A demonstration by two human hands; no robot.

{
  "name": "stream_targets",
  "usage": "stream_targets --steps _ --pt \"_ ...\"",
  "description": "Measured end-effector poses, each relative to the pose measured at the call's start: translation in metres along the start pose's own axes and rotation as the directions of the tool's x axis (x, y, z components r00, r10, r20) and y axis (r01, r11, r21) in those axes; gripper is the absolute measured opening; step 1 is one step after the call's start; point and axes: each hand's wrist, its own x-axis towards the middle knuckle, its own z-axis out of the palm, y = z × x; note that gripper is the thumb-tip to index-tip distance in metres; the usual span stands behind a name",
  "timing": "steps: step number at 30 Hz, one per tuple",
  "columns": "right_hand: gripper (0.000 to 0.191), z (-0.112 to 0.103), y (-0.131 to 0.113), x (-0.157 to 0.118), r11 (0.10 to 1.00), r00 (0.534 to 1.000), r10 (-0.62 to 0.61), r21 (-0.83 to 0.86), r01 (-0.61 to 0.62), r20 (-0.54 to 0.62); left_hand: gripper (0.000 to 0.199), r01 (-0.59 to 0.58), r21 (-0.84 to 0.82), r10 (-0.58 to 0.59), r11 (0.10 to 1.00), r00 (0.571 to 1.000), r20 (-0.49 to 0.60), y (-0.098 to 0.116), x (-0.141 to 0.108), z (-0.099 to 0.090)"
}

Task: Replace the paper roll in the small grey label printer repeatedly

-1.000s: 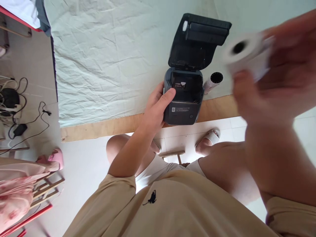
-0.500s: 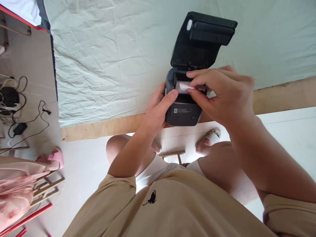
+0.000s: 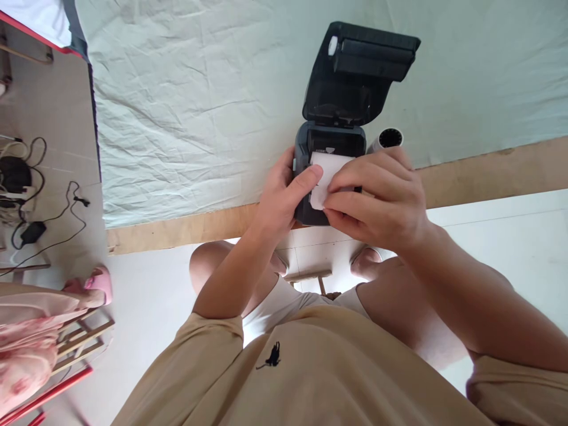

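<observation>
A small black label printer (image 3: 303,139) stands at the table's near edge, its lid (image 3: 341,94) raised and tilted back. White label paper (image 3: 326,168) extends from its inside over the front and covers the display. My left hand (image 3: 284,192) is closed around the printer's left side, thumb pressing on the paper's left edge. With fingertips together, my right hand (image 3: 377,198) pinches the paper near its front end and hides the printer's right front. Behind that hand, a white cylinder (image 3: 378,141) with a dark end shows in part; its kind I cannot tell.
A pale green cloth (image 3: 190,106) covers the table, with a bare wooden edge (image 3: 186,232) towards me. On the left, cables and a black adapter (image 3: 33,232) lie beyond the table. A person in pink slippers (image 3: 101,284) sits at lower left.
My right hand has moved down and left, drawing the paper forward over the printer's front. The display is now covered, and the white cylinder has come into sight. My left hand keeps its hold.
</observation>
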Motion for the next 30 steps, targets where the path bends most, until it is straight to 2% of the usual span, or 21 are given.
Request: stream_targets --steps 4,8,10,13,15,17,19,21,22,24,27,29,30 --pt "0.021 0.001 -0.002 -0.006 0.995 0.993 0.088 0.04 -0.091 0.074 0.03 -0.026 0.109 0.023 0.994 0.999 0.026 -0.001 0.0 -0.006" --pt "0.02 0.001 -0.003 -0.007 0.993 0.986 0.109 0.034 -0.115 0.127 0.034 -0.024 0.199 0.02 0.98 1.0 0.021 0.001 -0.001 -0.009" --pt "0.014 0.0 -0.002 -0.006 0.993 0.993 0.081 0.083 -0.089 0.088 0.037 -0.015 0.227 0.014 0.974 1.0 0.004 0.001 -0.001 -0.009" --pt "0.008 -0.004 0.006 -0.001 0.992 0.995 0.048 0.123 -0.037 -0.085 0.046 0.006 0.221 -0.006 0.975 1.0 0.0 0.0 0.0 -0.008" --pt "0.005 -0.008 0.013 0.003 0.996 0.977 0.062 0.07 -0.048 -0.204 0.058 0.003 0.217 -0.001 0.976 1.0 -0.009 -0.002 0.001 -0.008" --pt "0.01 -0.013 0.021 0.007 0.995 0.96 0.094 0.001 -0.097 -0.262 0.072 -0.025 0.216 0.029 0.976 0.999 -0.016 -0.004 0.001 -0.009" --pt "0.027 -0.018 0.027 0.01 0.981 0.963 0.187 -0.021 -0.195 -0.196 0.08 -0.047 0.214 0.051 0.976 0.999 -0.012 -0.006 0.002 -0.009" --pt "0.043 -0.021 0.03 0.012 0.962 0.959 0.274 -0.002 -0.275 -0.075 0.083 -0.059 0.217 0.059 0.974 0.998 0.01 -0.007 0.003 -0.01" --pt "0.049 -0.022 0.031 0.013 0.957 0.956 0.291 0.022 -0.291 -0.026 0.083 -0.064 0.219 0.061 0.974 0.998 0.018 -0.007 0.003 -0.011" --pt "0.052 -0.023 0.033 0.014 0.956 0.957 0.289 0.057 -0.288 -0.019 0.082 -0.069 0.22 0.062 0.973 0.997 0.039 -0.007 0.003 -0.012" --pt "0.039 -0.022 0.033 0.014 0.963 0.952 0.269 0.035 -0.266 -0.145 0.08 -0.062 0.235 0.052 0.97 0.997 0.049 -0.006 0.002 -0.014" --pt "0.014 -0.022 0.028 0.013 0.98 0.952 0.195 0.009 -0.199 -0.234 0.076 -0.056 0.248 0.047 0.967 0.998 0.042 -0.005 0.001 -0.013" --pt "0.004 -0.022 0.024 0.013 0.984 0.956 0.173 0.013 -0.175 -0.238 0.074 -0.056 0.251 0.049 0.966 0.998 0.036 -0.005 0.0 -0.013"
